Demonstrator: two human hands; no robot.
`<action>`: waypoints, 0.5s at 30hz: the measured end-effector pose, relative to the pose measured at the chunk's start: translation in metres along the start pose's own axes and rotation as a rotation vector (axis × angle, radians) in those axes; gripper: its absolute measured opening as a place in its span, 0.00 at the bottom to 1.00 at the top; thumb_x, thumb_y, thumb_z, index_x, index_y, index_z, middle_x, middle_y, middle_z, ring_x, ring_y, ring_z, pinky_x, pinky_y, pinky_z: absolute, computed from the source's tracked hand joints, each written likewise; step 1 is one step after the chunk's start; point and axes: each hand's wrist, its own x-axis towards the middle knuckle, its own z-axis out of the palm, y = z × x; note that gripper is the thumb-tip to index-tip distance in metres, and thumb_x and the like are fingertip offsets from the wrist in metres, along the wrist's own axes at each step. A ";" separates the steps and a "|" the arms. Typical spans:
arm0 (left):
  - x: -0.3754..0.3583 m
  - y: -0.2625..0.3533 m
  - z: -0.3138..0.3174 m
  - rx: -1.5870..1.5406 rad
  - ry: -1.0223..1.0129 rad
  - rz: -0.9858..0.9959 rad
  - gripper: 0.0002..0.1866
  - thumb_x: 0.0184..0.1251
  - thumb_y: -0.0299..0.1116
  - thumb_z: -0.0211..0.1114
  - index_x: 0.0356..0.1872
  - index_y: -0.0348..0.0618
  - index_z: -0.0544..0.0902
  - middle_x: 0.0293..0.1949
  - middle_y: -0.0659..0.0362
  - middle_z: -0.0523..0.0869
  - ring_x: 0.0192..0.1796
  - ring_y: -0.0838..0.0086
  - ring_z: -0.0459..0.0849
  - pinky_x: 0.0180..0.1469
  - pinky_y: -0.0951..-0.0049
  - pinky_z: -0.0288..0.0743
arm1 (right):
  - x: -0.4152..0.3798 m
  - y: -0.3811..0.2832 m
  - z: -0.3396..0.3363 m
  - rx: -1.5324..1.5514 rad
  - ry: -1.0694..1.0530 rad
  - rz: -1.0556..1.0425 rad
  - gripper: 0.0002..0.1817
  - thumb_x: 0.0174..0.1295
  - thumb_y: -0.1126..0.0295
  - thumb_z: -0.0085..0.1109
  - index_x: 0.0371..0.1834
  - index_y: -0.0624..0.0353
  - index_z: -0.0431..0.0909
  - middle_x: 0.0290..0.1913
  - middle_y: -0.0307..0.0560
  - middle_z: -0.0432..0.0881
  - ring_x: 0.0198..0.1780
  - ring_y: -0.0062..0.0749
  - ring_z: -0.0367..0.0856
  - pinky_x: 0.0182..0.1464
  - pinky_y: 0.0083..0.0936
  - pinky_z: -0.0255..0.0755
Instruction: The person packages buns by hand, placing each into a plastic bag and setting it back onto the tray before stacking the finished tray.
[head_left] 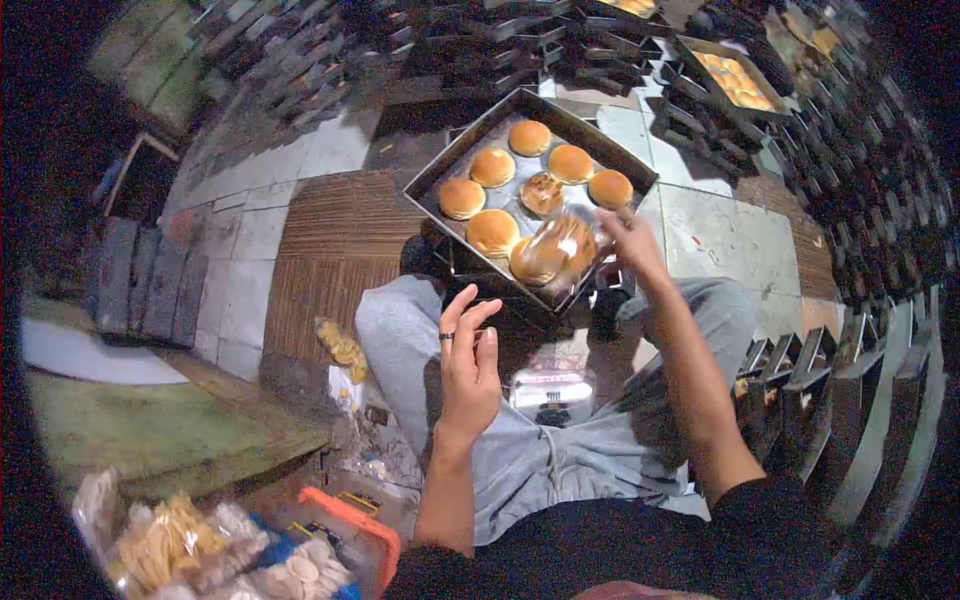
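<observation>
A square metal tray (600, 149) lies in front of my knees, with several glossy round buns (492, 232) in it on a pale lining. Near its middle is a smaller bun with a browned, patterned top (542, 194). My right hand (630, 242) pinches the edge of a clear bag with a brown bun in it, and this bagged bun (562, 248) is smeared by motion over the tray's near corner. Above my left thigh, my left hand (469, 375) is raised with its fingers apart, a dark ring on one, holding nothing.
A clear-lidded box (551, 390) sits between my legs. At lower left are an orange-rimmed container (385, 540) and bagged goods (170, 540). Another bun tray (735, 80) rests upper right, among stacked dark metal pans (850, 170). A brown mat (335, 235) covers part of the tiles.
</observation>
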 end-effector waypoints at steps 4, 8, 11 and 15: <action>-0.007 -0.042 0.012 -0.194 -0.171 -0.153 0.13 0.77 0.25 0.56 0.56 0.37 0.81 0.56 0.47 0.83 0.60 0.54 0.82 0.63 0.61 0.75 | -0.035 0.015 -0.019 -0.509 0.238 -0.095 0.24 0.69 0.52 0.59 0.41 0.69 0.85 0.32 0.66 0.86 0.35 0.53 0.89 0.39 0.45 0.80; -0.044 -0.089 0.042 0.022 -0.481 -0.322 0.11 0.78 0.33 0.56 0.49 0.36 0.82 0.51 0.42 0.86 0.51 0.46 0.85 0.55 0.51 0.79 | -0.152 0.073 0.060 -0.562 -0.321 -0.011 0.15 0.65 0.60 0.62 0.39 0.63 0.86 0.36 0.64 0.86 0.40 0.59 0.87 0.45 0.51 0.80; -0.045 -0.088 0.042 0.233 -0.837 -0.174 0.14 0.79 0.38 0.55 0.47 0.37 0.81 0.46 0.40 0.87 0.51 0.43 0.84 0.54 0.46 0.77 | -0.220 0.080 0.097 -0.738 -0.428 -0.414 0.11 0.55 0.73 0.66 0.39 0.66 0.82 0.50 0.67 0.78 0.42 0.69 0.80 0.47 0.56 0.75; -0.033 -0.083 0.035 0.165 -0.870 -0.440 0.17 0.80 0.43 0.56 0.50 0.37 0.80 0.43 0.39 0.87 0.48 0.38 0.84 0.50 0.44 0.78 | -0.215 0.029 0.096 -0.636 -0.419 -0.251 0.15 0.52 0.77 0.61 0.45 0.68 0.80 0.42 0.68 0.83 0.43 0.61 0.84 0.49 0.53 0.77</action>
